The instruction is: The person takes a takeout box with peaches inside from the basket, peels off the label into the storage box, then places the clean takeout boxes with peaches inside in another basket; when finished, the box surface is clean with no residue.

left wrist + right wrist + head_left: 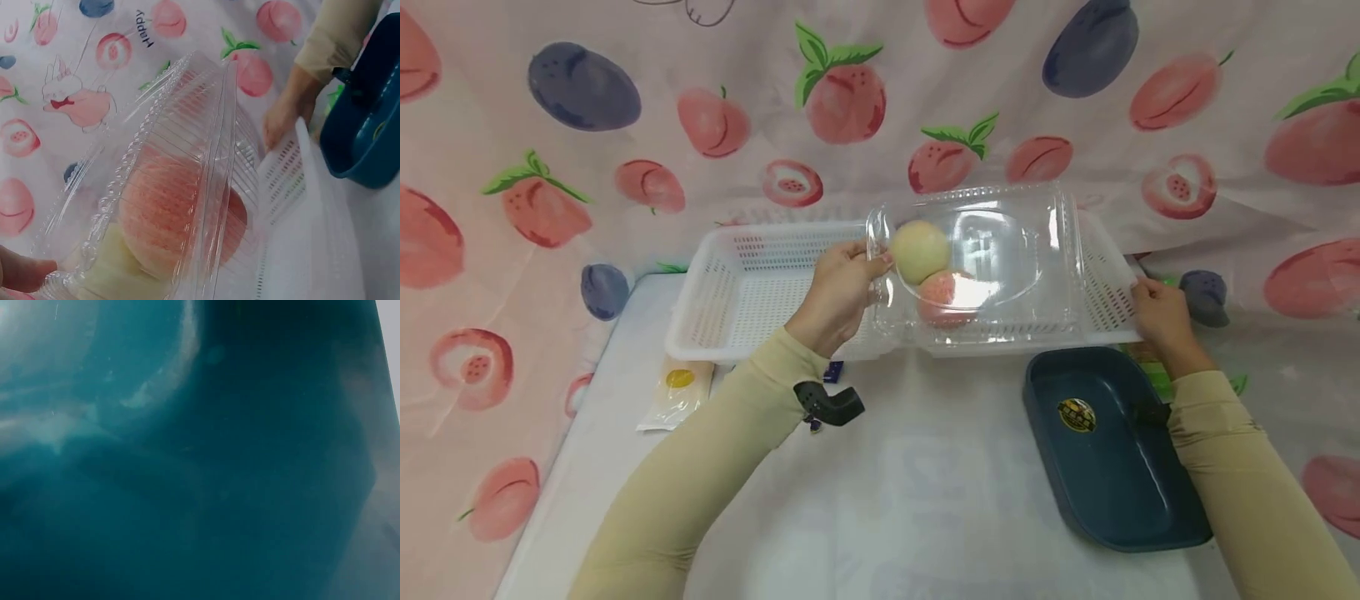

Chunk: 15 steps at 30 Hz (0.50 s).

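Observation:
A clear plastic clamshell box (1000, 267) (187, 187) is held over the white perforated basket (752, 287). Inside it lie a pale yellow fruit (919, 250) (112, 275) and a pink peach (943, 296) (169, 209). My left hand (842, 287) grips the box's left edge, thumb on the lid; a fingertip (22, 275) shows in the left wrist view. My right hand (1161, 321) (284, 112) holds the basket's right rim (294, 169). The right wrist view shows only the dark teal tray surface (200, 450).
A dark teal tray (1105, 450) (365, 134) with a round sticker lies on the white table at the right, under my right forearm. A packet with a yellow spot (677, 392) lies front left of the basket. Fruit-print cloth (625, 125) hangs behind and at the sides.

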{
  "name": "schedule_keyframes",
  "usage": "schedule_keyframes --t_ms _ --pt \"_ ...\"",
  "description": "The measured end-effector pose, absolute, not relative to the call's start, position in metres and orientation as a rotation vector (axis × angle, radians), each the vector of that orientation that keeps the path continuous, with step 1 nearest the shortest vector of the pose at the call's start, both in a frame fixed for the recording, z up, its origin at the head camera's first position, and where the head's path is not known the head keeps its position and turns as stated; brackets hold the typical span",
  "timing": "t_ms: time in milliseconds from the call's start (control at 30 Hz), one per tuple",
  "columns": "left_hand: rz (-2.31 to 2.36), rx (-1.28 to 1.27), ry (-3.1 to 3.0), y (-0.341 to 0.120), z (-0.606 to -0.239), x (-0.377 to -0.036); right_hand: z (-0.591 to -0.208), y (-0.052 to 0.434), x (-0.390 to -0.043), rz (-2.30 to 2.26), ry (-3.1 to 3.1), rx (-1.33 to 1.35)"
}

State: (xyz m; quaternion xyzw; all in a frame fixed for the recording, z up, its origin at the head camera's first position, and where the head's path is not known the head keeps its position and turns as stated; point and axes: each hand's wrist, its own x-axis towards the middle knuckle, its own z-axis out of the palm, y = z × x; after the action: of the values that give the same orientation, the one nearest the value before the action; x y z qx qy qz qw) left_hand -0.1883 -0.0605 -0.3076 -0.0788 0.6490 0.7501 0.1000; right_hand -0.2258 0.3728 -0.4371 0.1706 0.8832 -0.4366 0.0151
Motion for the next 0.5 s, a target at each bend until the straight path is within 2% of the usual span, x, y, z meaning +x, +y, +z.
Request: schedule_keyframes --t_ms 233,500 --pt "2.226 -0.329 1.924 -0.033 -0.317 -0.229 -0.438 0.373 -0.225 -1.322 2.787 0.540" --pt "2.191 -0.486 1.987 -0.009 -0.350 -0.260 -0.437 0.370 -0.225 -1.316 2.790 0.562"
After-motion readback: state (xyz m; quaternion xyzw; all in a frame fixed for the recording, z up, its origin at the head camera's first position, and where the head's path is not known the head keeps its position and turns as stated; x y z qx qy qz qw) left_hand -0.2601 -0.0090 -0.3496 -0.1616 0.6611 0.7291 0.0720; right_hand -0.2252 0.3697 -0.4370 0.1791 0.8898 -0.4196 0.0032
